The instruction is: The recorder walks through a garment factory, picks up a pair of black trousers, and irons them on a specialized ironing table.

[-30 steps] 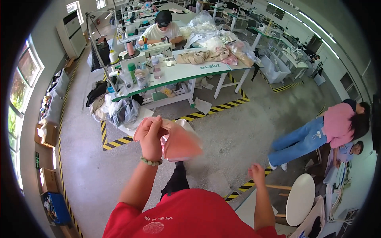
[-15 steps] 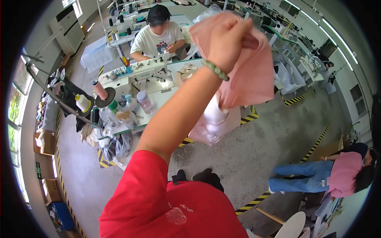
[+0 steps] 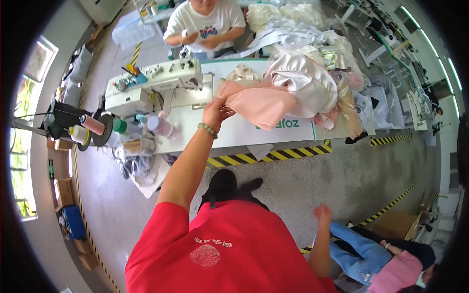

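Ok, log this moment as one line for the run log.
left hand: grips edge of pink fabric on white table | right hand: empty, low by side | sewing machine: left of fabric

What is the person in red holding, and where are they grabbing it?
The left hand pinches the pink cloth by its near edge, over the white table. The right hand holds nothing.

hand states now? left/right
Left hand: closed, gripping the pink fabric on the white table.
Right hand: empty, blurred; open or closed cannot be told.
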### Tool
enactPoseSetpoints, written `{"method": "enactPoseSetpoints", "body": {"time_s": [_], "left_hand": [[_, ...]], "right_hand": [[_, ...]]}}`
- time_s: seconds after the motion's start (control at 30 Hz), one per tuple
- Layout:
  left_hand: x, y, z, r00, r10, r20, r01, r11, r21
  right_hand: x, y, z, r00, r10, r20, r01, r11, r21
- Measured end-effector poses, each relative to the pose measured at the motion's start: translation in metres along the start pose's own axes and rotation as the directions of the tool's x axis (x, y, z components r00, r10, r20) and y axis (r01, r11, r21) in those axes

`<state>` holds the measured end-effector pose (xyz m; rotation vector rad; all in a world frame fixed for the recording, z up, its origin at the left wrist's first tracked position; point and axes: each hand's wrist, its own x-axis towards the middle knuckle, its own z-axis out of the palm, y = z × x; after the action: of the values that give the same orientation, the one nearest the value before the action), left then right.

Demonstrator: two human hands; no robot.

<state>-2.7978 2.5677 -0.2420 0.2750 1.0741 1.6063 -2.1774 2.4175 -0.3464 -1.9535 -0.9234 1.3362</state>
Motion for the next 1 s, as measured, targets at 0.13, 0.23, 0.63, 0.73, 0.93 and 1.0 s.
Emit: {"method": "enactPoseSetpoints", "body": {"time_s": [0.13,0.23,0.63,0.73,0.93,1.0], "left_hand": [[0.046,-0.062,-0.036,0.977,-0.122,-0.175,0.120,0.993,-0.022],[0.046,-0.080,-0.061,0.961,-0.189,-0.204,0.186,0.982,-0.034],[0.024,-0.087,-0.058,0.915,-0.378,-0.138,0.355,0.920,-0.165],[0.027,-0.064,-0.048,0.900,-0.414,-0.139,0.361,0.885,-0.296],[0.061,-0.041,-0.024,0.935,-0.347,-0.075,0.287,0.861,-0.419],[0.070,-0.020,-0.002,0.957,-0.275,-0.093,0.207,0.872,-0.444]], "right_hand": [[-0.007,-0.152,0.038,0.996,-0.082,-0.038,0.079,0.994,-0.073],[-0.022,-0.148,0.059,0.995,-0.093,0.022,0.096,0.978,-0.186],[-0.081,-0.072,0.084,0.964,0.152,0.218,0.064,0.664,-0.745],[-0.061,-0.087,0.099,0.955,0.137,0.265,0.118,0.643,-0.757],[-0.028,-0.157,0.182,0.961,0.208,0.182,-0.141,0.936,-0.324],[-0.031,-0.157,0.190,0.962,0.183,0.202,-0.117,0.946,-0.302]]}}
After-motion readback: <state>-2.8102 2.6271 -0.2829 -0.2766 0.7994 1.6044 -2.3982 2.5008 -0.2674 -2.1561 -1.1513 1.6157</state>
